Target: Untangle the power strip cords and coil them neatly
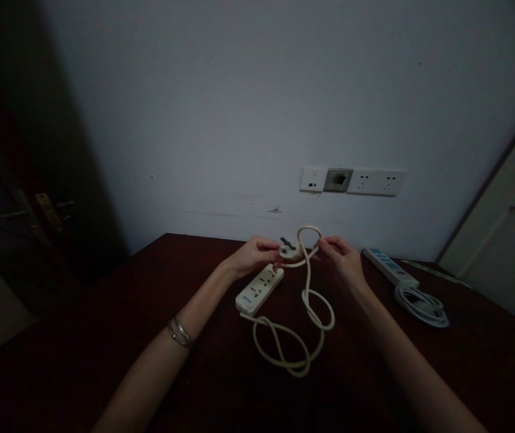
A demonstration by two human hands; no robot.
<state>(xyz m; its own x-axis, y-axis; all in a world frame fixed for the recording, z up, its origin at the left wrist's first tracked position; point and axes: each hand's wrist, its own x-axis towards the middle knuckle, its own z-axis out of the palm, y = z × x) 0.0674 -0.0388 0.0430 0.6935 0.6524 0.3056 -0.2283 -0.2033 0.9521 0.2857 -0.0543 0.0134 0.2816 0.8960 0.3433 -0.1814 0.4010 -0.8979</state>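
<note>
My left hand (253, 255) pinches the cream plug (288, 249), prongs up, lifted above the dark wooden table (104, 337). My right hand (344, 258) pinches the cream cord (307, 294) just right of the plug, where the cord arches in a small loop between the hands. From there the cord hangs down and lies in loose loops on the table, ending at a cream power strip (259, 289) that rests below my left hand.
A second power strip (390, 267) with blue markings and its coiled white cord (422, 304) lie at the right. Wall sockets (353, 180) sit on the white wall behind. A dark door with a handle (41, 216) is at the left.
</note>
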